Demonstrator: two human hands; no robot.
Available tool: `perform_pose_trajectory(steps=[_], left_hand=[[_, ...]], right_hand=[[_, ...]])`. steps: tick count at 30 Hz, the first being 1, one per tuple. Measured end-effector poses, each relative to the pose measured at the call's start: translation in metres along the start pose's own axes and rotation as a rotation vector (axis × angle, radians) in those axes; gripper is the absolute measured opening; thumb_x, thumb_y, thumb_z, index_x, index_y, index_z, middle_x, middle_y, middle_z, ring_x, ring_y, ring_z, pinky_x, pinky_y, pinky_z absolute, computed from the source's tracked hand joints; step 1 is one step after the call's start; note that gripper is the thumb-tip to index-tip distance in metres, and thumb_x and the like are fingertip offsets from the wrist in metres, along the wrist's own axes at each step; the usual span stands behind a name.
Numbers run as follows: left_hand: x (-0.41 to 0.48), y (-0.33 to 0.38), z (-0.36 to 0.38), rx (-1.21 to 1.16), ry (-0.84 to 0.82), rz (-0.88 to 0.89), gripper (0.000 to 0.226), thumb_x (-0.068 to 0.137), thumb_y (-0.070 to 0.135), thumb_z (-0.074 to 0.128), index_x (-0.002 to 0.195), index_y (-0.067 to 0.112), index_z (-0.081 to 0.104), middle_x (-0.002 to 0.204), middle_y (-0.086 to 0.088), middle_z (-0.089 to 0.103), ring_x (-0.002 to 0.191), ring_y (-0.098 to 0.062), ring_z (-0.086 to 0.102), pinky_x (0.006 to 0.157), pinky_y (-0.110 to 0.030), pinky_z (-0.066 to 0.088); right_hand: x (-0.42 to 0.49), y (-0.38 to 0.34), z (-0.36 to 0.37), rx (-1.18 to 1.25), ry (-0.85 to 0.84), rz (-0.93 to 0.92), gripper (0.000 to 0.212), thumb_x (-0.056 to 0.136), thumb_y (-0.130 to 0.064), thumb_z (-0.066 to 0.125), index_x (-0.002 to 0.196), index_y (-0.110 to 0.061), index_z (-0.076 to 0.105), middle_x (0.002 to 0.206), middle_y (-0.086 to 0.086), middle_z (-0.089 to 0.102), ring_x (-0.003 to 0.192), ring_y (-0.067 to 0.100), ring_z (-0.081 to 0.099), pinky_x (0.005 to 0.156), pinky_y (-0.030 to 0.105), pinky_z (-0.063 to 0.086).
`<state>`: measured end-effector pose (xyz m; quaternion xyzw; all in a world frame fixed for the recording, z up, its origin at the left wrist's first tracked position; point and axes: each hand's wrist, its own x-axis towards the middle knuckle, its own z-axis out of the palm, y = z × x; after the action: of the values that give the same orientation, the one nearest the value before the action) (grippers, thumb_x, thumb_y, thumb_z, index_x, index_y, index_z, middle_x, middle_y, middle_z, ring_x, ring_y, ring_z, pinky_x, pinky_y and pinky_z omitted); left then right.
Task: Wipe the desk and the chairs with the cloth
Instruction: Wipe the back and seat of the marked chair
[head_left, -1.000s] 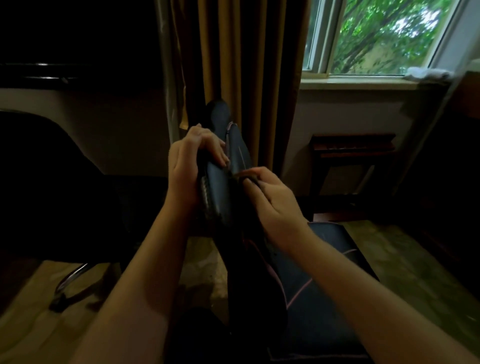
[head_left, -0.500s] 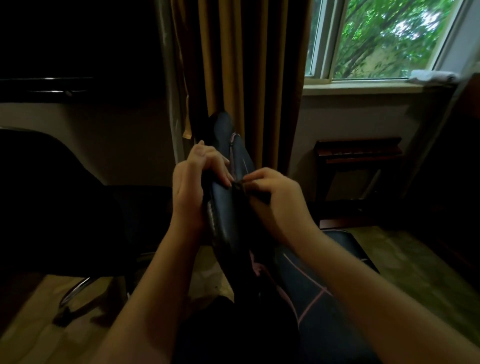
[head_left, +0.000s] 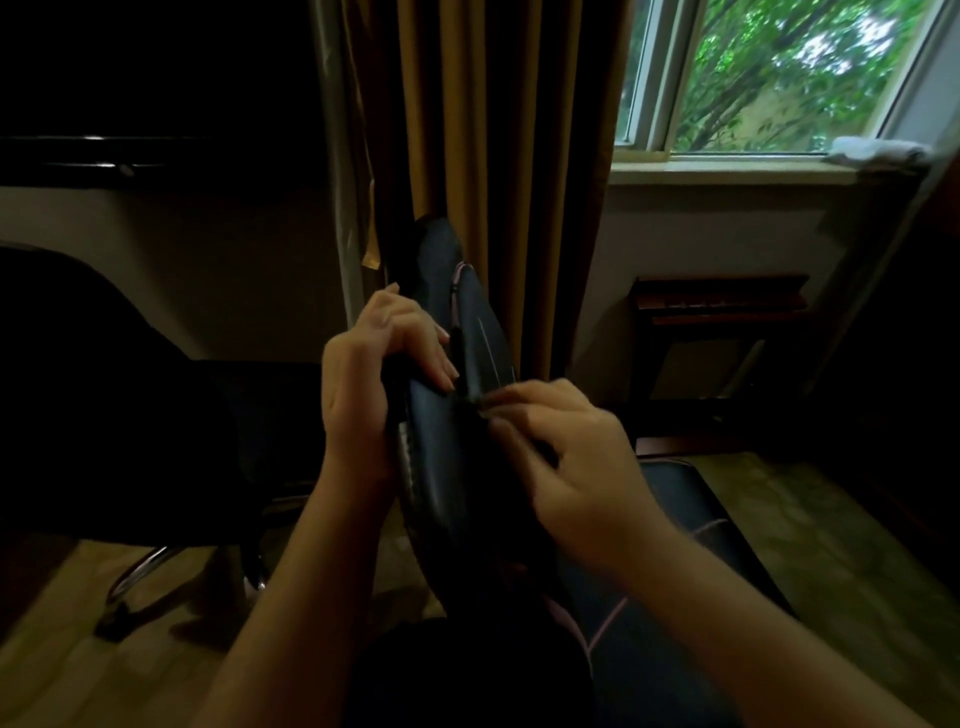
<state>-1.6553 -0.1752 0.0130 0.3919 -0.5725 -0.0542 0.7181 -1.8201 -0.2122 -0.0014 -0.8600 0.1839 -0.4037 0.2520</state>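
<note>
A black chair with pink stitching stands edge-on in front of me, its backrest (head_left: 452, 483) upright and its seat (head_left: 680, 587) to the right. My left hand (head_left: 374, 374) grips the backrest's left edge, fingers curled over the front. My right hand (head_left: 571, 467), blurred, presses curled fingers against the backrest's right face, gripping what looks like a dark cloth (head_left: 540, 448), mostly hidden under the fingers.
A second black chair (head_left: 104, 395) on a chrome base stands at the left. A gold curtain (head_left: 493, 156) hangs behind. Under the window sits a dark wooden stand (head_left: 722, 306). A white cloth (head_left: 878, 153) lies on the sill. Patterned carpet surrounds the chairs.
Both hands have slid a little down the backrest. My right hand has rubbed lower along its right face and is now blurred.
</note>
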Motion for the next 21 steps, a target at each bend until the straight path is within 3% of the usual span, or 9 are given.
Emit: perform_pose_trajectory(steps=[3,6,8,10,13,17,19,21], left_hand=[[0.000,-0.001,0.004,-0.005,0.021,0.000,0.048,0.090,0.025,0.023,0.055,0.016,0.054,0.056,-0.003,0.055,0.081,-0.027,0.052,0.102,-0.028,0.031],[0.003,-0.003,-0.001,0.003,0.004,-0.005,0.047,0.089,0.026,0.023,0.055,0.016,0.055,0.058,0.002,0.058,0.082,-0.025,0.053,0.100,-0.025,0.030],[0.003,-0.003,-0.006,0.037,-0.022,-0.010,0.047,0.089,0.025,0.023,0.057,0.016,0.056,0.059,0.005,0.059,0.082,-0.019,0.055,0.101,-0.023,0.029],[0.003,-0.002,-0.009,0.069,-0.033,-0.017,0.045,0.089,0.023,0.024,0.058,0.016,0.056,0.061,0.002,0.059,0.082,-0.015,0.056,0.103,-0.023,0.029],[0.005,-0.001,-0.009,0.065,-0.044,-0.036,0.044,0.088,0.023,0.024,0.058,0.017,0.055,0.060,-0.003,0.058,0.081,-0.018,0.055,0.102,-0.023,0.030],[0.002,-0.007,-0.007,0.072,-0.052,-0.013,0.048,0.091,0.022,0.023,0.057,0.017,0.055,0.060,0.001,0.059,0.081,-0.013,0.056,0.105,-0.027,0.029],[0.002,-0.016,-0.011,0.129,-0.054,0.047,0.052,0.094,0.019,0.018,0.058,0.021,0.055,0.063,0.011,0.062,0.081,-0.007,0.057,0.105,-0.028,0.029],[0.004,-0.023,-0.014,0.152,-0.060,0.102,0.056,0.095,0.009,0.017,0.064,0.032,0.058,0.066,0.021,0.063,0.083,-0.001,0.057,0.104,-0.026,0.029]], right_hand=[[-0.004,0.000,-0.003,0.005,0.035,-0.003,0.024,0.087,-0.018,0.058,0.107,-0.020,0.072,0.104,-0.025,0.061,0.100,0.002,0.058,0.088,0.014,0.047],[0.035,0.013,0.009,-0.092,0.078,-0.013,0.024,0.085,-0.014,0.058,0.102,-0.011,0.075,0.104,-0.006,0.070,0.095,0.009,0.059,0.083,0.009,0.043],[0.072,0.030,0.025,-0.148,0.112,0.002,0.022,0.086,-0.008,0.059,0.100,-0.005,0.075,0.103,0.008,0.073,0.093,0.023,0.064,0.082,0.024,0.047],[0.108,0.044,0.036,-0.133,0.133,0.087,0.021,0.091,-0.003,0.058,0.106,-0.003,0.073,0.106,0.012,0.071,0.100,0.029,0.064,0.088,0.032,0.048],[0.131,0.062,0.042,-0.172,0.114,0.143,0.024,0.094,-0.004,0.056,0.114,-0.004,0.069,0.110,0.011,0.069,0.106,0.026,0.061,0.089,0.025,0.044],[0.103,0.059,0.032,-0.212,0.101,0.063,0.021,0.091,-0.006,0.056,0.104,-0.004,0.072,0.103,0.010,0.071,0.095,0.030,0.062,0.080,0.023,0.037],[0.074,0.045,0.025,-0.187,0.071,-0.005,0.022,0.087,-0.011,0.055,0.100,-0.007,0.073,0.100,0.007,0.072,0.089,0.024,0.059,0.072,0.021,0.036],[0.040,0.028,0.016,-0.128,0.052,-0.073,0.019,0.088,-0.012,0.057,0.099,-0.010,0.073,0.101,0.001,0.070,0.088,0.016,0.056,0.075,0.017,0.041]])
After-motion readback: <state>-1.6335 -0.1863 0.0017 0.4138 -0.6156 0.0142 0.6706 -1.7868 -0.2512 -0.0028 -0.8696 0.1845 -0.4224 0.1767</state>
